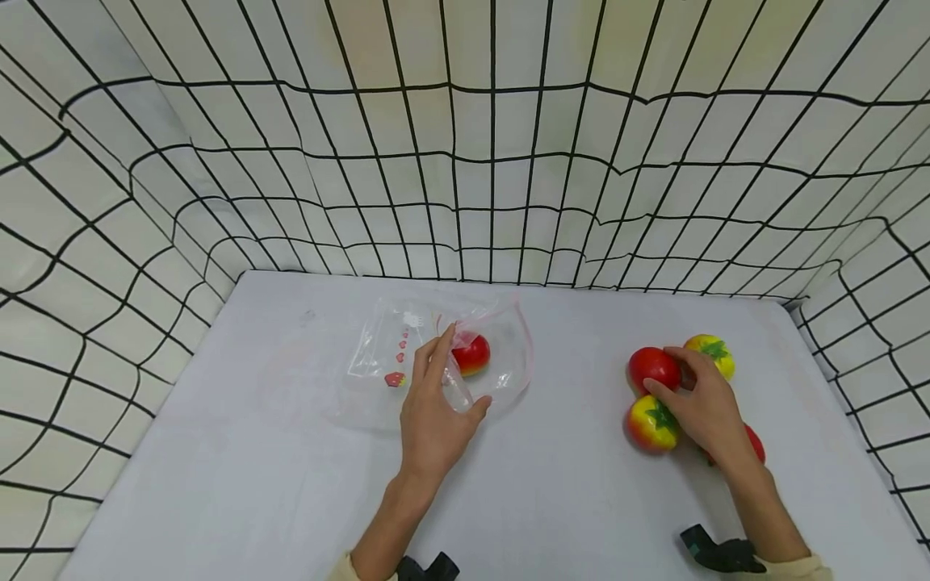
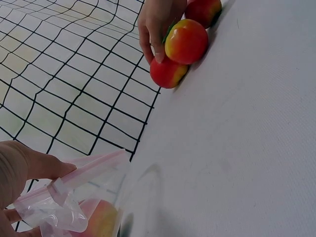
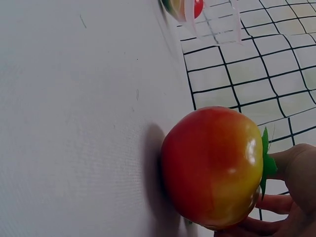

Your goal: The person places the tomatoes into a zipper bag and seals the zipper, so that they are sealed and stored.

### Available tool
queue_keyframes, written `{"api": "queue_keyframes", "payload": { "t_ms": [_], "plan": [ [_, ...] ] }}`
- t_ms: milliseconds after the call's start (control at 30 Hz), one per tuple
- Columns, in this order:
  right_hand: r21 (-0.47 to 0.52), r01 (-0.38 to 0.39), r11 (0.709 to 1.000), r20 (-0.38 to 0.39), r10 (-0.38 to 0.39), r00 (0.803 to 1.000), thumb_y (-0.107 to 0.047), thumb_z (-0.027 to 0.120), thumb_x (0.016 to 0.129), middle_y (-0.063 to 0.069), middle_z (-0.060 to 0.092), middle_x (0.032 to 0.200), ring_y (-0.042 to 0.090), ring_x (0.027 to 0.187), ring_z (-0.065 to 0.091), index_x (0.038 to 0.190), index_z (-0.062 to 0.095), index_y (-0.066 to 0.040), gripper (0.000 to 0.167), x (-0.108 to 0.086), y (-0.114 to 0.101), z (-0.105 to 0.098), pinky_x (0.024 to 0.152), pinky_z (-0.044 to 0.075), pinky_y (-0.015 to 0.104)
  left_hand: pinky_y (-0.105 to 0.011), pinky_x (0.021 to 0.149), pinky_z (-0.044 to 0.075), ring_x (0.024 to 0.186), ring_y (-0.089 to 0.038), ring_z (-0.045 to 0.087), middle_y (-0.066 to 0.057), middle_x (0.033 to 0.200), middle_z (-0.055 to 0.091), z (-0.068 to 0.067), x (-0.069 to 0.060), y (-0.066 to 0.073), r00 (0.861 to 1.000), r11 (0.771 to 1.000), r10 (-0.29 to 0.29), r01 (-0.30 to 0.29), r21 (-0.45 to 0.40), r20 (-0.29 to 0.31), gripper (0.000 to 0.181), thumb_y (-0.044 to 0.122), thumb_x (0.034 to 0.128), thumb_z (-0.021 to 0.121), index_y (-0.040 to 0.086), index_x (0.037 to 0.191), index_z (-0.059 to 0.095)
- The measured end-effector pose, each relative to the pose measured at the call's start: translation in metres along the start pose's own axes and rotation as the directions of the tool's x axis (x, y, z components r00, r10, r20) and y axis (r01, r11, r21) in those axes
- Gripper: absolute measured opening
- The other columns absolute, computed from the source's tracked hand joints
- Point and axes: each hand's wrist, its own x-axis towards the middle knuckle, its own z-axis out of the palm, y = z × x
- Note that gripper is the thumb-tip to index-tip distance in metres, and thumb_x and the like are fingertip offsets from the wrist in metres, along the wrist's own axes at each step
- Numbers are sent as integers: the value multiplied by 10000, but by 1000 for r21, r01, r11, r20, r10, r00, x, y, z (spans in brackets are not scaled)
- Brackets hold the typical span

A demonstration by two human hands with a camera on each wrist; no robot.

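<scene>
My left hand (image 1: 433, 424) holds the mouth of a clear zip bag (image 1: 372, 349) with a pink edge and small red prints. Inside the bag lies one red and yellow toy tomato (image 1: 475, 355); the left wrist view shows the thumb against the pink zip strip (image 2: 101, 164). Over to the right, my right hand (image 1: 706, 403) pinches a red tomato (image 1: 650, 365) between thumb and fingers, low at the table. A red-yellow tomato with a green leaf (image 1: 649, 426) sits just in front of it, large in the right wrist view (image 3: 210, 165).
A yellow tomato with green leaves (image 1: 718, 353) lies behind the right hand. Another red one (image 1: 756, 444) is partly hidden by the right wrist. The white table (image 1: 291, 452) is bordered by black wire mesh (image 1: 494, 161) at the back and sides.
</scene>
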Motion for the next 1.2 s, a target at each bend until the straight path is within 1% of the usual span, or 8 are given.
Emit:
{"api": "queue_keyframes", "payload": {
  "t_ms": [333,633,700,833,933,1000,1133,1200],
  "plan": [
    [36,-41,998,17,41,999,-264,742,972,296,515,1484,493,1318,529,1550,421,-58,692,1,2,0,1046,534,642,-505,956,617,1439,-237,501,-18,1534,476,2,0,0,1000,1000,-7,7,8,8,1109,128,709,957,370,1611,360],
    [67,-4,998,-7,4,1000,-282,745,971,283,527,1480,487,1321,538,1546,434,-71,686,2,2,-1,1046,531,631,-505,955,615,1451,-235,485,-23,1542,470,1,0,2,1000,1000,-11,11,13,12,1115,136,702,962,357,1614,360],
    [69,11,998,-6,-11,1000,-294,750,968,266,528,1487,472,1334,535,1547,436,-73,695,3,0,-1,1047,534,589,-506,952,616,1451,-236,484,-23,1542,470,1,0,2,1000,1000,-11,11,14,9,1118,134,699,963,358,1614,360],
    [79,21,997,-4,-21,1000,-316,754,963,235,529,1492,443,1340,533,1545,443,-91,697,3,-2,0,1001,607,339,-505,957,614,1450,-234,485,-23,1541,471,2,0,1,1000,1000,-13,12,20,11,1122,132,697,964,358,1614,359],
    [89,13,996,-4,-12,1000,-322,761,957,216,529,1497,427,1343,531,1550,441,-116,704,3,-5,1,924,573,152,-507,962,611,1452,-237,485,-24,1543,470,2,-1,1,1000,1000,-15,14,26,16,1117,135,698,964,348,1614,362],
    [96,11,995,-5,-10,1000,-325,768,952,210,527,1501,424,1346,528,1554,437,-128,714,2,-8,2,906,568,137,-509,962,610,1452,-240,486,-24,1544,470,3,-1,1,1000,999,-16,15,28,16,1114,137,697,965,342,1613,366],
    [117,33,993,-15,-31,999,-315,780,942,203,526,1503,427,1348,524,1551,443,-133,719,2,-13,3,842,460,1,-509,961,611,1452,-242,487,-27,1545,470,3,-1,1,1000,999,-14,14,30,13,1113,139,695,965,341,1612,367],
    [131,49,990,-18,-47,999,-309,782,941,198,524,1507,427,1350,521,1551,446,-135,717,2,-15,4,837,437,-20,-507,957,613,1451,-241,487,-28,1543,472,3,0,1,1000,999,-13,13,31,11,1118,140,693,966,344,1613,366]
  ]
}}
